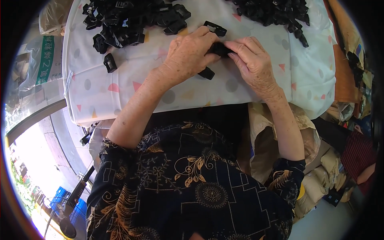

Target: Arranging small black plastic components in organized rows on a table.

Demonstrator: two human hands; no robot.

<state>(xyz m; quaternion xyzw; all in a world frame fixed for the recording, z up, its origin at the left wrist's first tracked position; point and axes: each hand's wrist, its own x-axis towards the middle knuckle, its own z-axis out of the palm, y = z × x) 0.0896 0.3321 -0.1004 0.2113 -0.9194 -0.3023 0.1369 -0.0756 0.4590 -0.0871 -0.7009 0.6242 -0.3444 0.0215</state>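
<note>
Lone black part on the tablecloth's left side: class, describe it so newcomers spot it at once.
On the white patterned tablecloth, find the large heap of black parts at upper left. Just below its left end lies the single black part; unlike its heaped neighbours, it lies alone.

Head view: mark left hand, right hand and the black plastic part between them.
Left hand (189, 54): head view, back of the hand.
Right hand (253, 63): head view, back of the hand.
Black plastic part (220, 49): head view, its exposed middle.
</note>
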